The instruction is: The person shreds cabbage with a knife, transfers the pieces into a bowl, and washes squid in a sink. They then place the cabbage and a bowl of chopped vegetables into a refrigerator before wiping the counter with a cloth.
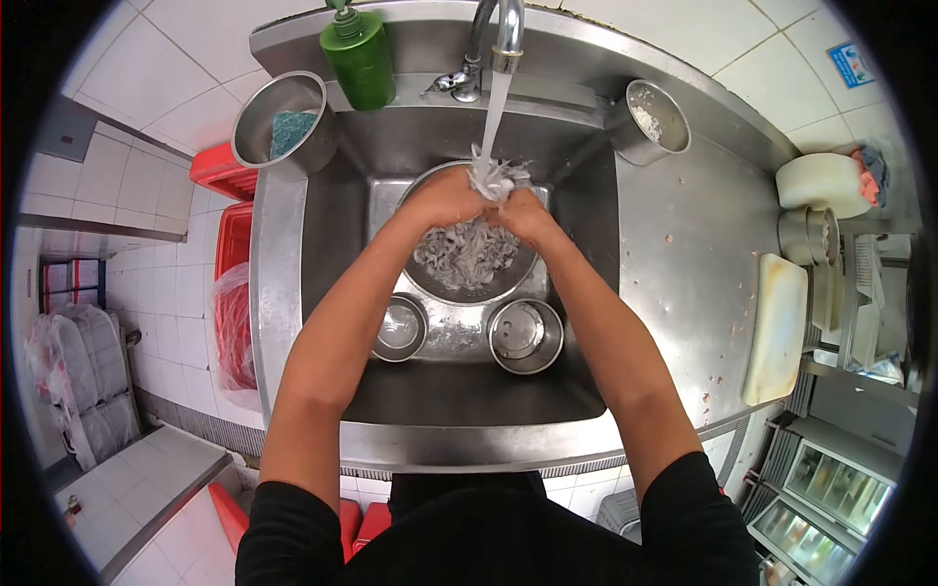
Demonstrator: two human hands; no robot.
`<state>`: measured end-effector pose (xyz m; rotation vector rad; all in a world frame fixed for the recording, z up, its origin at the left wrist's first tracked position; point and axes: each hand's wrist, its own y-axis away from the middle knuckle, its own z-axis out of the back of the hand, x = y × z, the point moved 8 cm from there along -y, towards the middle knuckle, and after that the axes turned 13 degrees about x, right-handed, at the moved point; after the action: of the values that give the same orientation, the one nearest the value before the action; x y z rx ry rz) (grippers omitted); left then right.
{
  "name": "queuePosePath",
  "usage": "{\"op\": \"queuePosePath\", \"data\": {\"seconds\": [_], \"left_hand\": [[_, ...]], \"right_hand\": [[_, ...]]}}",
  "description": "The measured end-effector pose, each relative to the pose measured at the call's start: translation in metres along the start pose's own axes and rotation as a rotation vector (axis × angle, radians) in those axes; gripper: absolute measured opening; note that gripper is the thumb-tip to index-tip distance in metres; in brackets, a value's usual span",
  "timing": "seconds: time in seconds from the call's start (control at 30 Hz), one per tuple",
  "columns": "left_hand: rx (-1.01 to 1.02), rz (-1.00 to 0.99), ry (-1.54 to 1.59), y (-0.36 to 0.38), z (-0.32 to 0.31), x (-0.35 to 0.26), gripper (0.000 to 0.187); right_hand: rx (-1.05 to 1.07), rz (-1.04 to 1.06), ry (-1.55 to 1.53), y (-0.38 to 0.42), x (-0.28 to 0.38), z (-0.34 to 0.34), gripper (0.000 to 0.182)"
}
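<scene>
Water runs from the faucet (507,49) onto a bunch of pale grey shredded food (500,180), gripped between both of my hands above a large round metal bowl (408,275). My left hand (450,198) closes on the bunch from the left side. On its right side, my right hand (522,216) has its fingers curled around the same food. More grey and white strips (467,256) lie in the bowl under my hands. The bowl stands inside the steel sink (449,396). My fingertips are partly hidden by the food and splashing water.
Two small metal bowls, one left (400,329) and one right (526,337), sit nearer me in the sink. Around the rim stand a green bottle (362,61), a pot with a blue-green scrubber (291,133) and another pot (649,122). A white board (777,330) lies far right.
</scene>
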<state>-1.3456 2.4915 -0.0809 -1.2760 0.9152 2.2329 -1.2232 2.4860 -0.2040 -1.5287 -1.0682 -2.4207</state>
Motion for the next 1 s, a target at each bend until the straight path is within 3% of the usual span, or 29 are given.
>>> {"op": "queuePosePath", "data": {"seconds": [0.03, 0.1, 0.13, 0.2, 0.27, 0.3, 0.37, 0.5, 0.57, 0.6, 0.63, 0.67, 0.7, 0.73, 0.77, 0.8, 0.87, 0.9, 0.97, 1.0], "left_hand": [[0.041, 0.011, 0.048, -0.002, -0.002, 0.007, 0.036], [0.086, 0.03, 0.104, 0.0, -0.005, 0.012, 0.037], [0.161, 0.141, 0.008, 0.002, -0.005, 0.013, 0.041], [0.245, 0.253, -0.082, 0.004, -0.016, 0.03, 0.046], [0.004, 0.129, -0.633, 0.006, -0.016, 0.035, 0.051], [0.01, 0.131, -0.628, 0.007, -0.026, 0.041, 0.051], [-0.135, 0.462, -0.54, 0.024, -0.029, 0.057, 0.051], [-0.025, 0.421, -0.574, 0.006, -0.126, 0.156, 0.053], [0.008, 0.403, -0.726, 0.001, -0.168, 0.205, 0.034], [0.007, 0.409, -0.712, -0.003, -0.171, 0.218, 0.034], [-0.119, 0.424, -0.711, -0.004, -0.164, 0.228, 0.034], [-0.238, 0.441, -0.709, -0.002, -0.159, 0.237, 0.034], [-0.307, 0.424, -0.687, -0.005, -0.154, 0.247, 0.032], [-0.297, 0.438, -0.677, -0.01, -0.146, 0.254, 0.032], [-0.179, 0.479, -0.564, -0.018, -0.138, 0.262, 0.031], [-0.064, 0.517, -0.451, -0.022, -0.134, 0.268, 0.029], [-0.115, 0.516, -0.428, -0.03, -0.128, 0.274, 0.027], [-0.089, 0.502, -0.326, -0.04, -0.132, 0.286, 0.028], [-0.061, 0.498, -0.222, -0.053, -0.145, 0.32, 0.031], [-0.142, 0.412, -0.108, -0.061, -0.153, 0.335, 0.032]], "right_hand": [[-0.039, 0.027, 0.044, 0.002, 0.006, 0.005, 0.024], [-0.099, -0.234, 0.028, 0.03, 0.022, 0.011, 0.024], [-0.095, -0.237, 0.027, 0.029, 0.02, 0.009, 0.024], [-0.054, -0.267, 0.228, 0.03, 0.014, 0.007, 0.038], [-0.081, -0.159, 0.245, 0.037, 0.023, 0.01, 0.034], [-0.11, -0.049, 0.26, 0.042, 0.032, 0.01, 0.03], [-0.122, -0.068, 0.203, 0.052, 0.043, 0.011, 0.029], [-0.023, -0.008, -0.018, 0.014, 0.016, -0.019, 0.026], [-0.047, -0.085, 0.093, -0.008, -0.012, -0.028, 0.026], [-0.084, -0.154, 0.195, -0.017, -0.024, -0.029, 0.027], [-0.051, -0.226, 0.311, -0.014, -0.032, -0.032, 0.048], [-0.035, -0.239, 0.311, -0.014, -0.056, -0.039, 0.048], [-0.045, -0.227, 0.589, -0.016, -0.075, -0.048, 0.063], [-0.055, -0.204, 0.866, -0.021, -0.089, -0.056, 0.079], [0.082, -0.356, 0.918, -0.031, -0.115, -0.063, 0.095], [0.092, -0.357, 0.918, -0.04, -0.11, -0.063, 0.095], [0.184, -0.409, 0.793, -0.054, -0.095, -0.062, 0.089], [0.009, -0.216, 0.761, -0.072, -0.108, -0.054, 0.076], [0.014, -0.124, 0.664, -0.102, -0.147, -0.055, 0.07], [0.003, -0.031, 0.575, -0.115, -0.154, -0.049, 0.065]]}}
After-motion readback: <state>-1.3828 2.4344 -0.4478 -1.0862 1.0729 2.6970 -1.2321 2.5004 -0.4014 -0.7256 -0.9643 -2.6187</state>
